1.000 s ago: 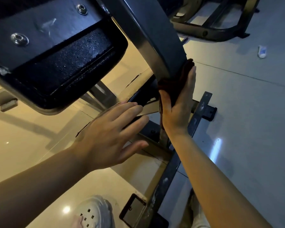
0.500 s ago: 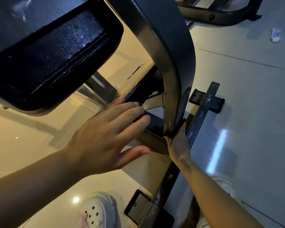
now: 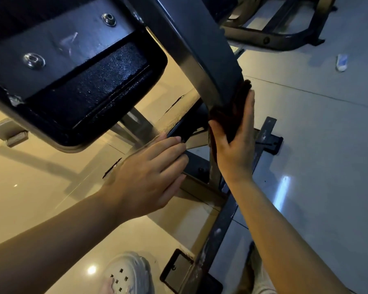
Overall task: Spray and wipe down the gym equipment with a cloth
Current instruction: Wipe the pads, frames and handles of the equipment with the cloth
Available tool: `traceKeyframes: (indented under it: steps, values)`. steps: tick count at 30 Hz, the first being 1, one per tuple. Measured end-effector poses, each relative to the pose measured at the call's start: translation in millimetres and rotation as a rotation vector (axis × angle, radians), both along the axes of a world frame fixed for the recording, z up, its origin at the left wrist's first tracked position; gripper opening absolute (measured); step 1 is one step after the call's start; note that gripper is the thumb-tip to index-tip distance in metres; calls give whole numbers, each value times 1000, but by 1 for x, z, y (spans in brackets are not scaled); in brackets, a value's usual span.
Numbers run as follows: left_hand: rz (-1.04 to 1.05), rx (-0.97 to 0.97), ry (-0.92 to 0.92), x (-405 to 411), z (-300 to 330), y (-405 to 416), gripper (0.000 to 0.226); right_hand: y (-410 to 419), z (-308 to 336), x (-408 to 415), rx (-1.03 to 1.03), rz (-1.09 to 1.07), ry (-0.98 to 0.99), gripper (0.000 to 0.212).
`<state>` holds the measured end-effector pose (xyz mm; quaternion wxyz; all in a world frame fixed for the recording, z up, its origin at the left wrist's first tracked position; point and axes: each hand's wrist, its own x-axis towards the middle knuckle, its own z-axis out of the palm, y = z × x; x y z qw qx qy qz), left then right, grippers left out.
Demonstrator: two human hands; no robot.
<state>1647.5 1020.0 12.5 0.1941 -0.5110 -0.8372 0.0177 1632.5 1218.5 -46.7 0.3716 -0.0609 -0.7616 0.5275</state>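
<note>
Glossy floor tiles (image 3: 327,145) spread under us, cream on the left and grey on the right, catching a few points of light. Nearest to us a white shoe (image 3: 128,274) with small cut-out holes stands on the tiles, beside a dark floor bar (image 3: 219,232) of the machine's base. Above that, our left hand (image 3: 145,177) hovers flat over the low part of the frame, its grip spread, fingers straight and close together, holding nothing; whether the fingertips touch the metal we cannot tell. Our right hand (image 3: 234,145) presses a dark cloth (image 3: 232,115) against the curved steel upright (image 3: 208,66), thumb on the near side, fingers lying long up the far side, so the cloth is pinched around the post. Overhead to the left hangs the black underside of a seat pad (image 3: 87,85) with two silver bolts. Farther off stands another machine's base (image 3: 270,37), and a small white object (image 3: 342,63) lies on the grey tiles.
</note>
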Motion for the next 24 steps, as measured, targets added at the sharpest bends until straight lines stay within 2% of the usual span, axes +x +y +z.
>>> traceKeyframes:
  steps: [5,10,12,18,20,24]
  values:
    - [61,31,-34,2,2,3,35,-2,-74,3,-47,61,-110,84]
    - [60,48,-39,1,0,1,32,8,-147,25,12,135,-520,88]
    - [52,53,-26,0,-1,2,32,12,-159,29,17,170,-679,90]
    - [44,38,-11,0,-1,0,30,15,-146,29,70,210,-936,84]
    - [41,31,-8,0,-1,0,30,13,-137,35,47,193,-894,83]
    - [62,32,-17,1,-1,1,31,-1,-86,34,70,31,-550,89]
